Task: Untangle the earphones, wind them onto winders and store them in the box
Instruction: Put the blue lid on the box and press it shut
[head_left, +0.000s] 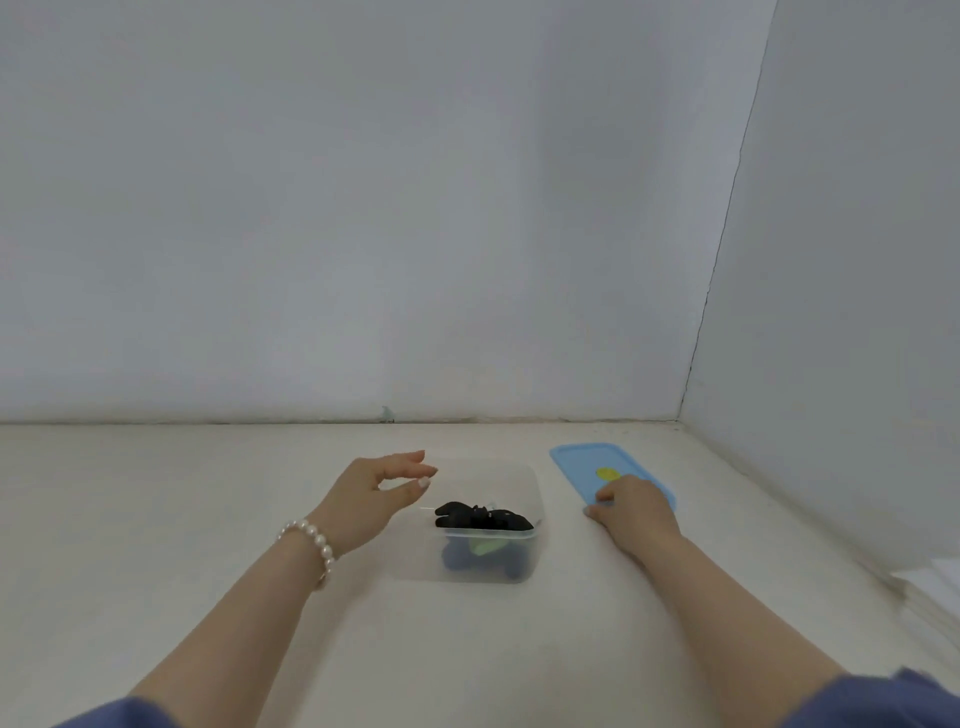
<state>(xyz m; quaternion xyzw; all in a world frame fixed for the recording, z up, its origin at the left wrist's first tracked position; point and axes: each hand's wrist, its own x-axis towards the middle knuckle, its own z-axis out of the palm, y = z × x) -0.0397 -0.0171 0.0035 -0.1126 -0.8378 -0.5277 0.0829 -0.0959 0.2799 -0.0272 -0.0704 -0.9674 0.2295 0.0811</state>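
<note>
A clear plastic box (522, 480) stands on the white table in front of me. Inside it lies a black winder wound with cable (483, 516), and under that a green piece (485, 545) and dark blue pieces (457, 558). My left hand (376, 496) hovers at the box's left rim with its fingers loosely extended, holding nothing. To the right of the box lies the blue lid (587, 462), flat, with a yellow oval mark. My right hand (634, 512) rests on the lid's near end, fingers curled over its edge.
The table (208, 519) meets a white wall at the back and a second wall on the right. A stack of white sheets (935, 587) sits at the right edge. A pearl bracelet (311, 545) is on my left wrist.
</note>
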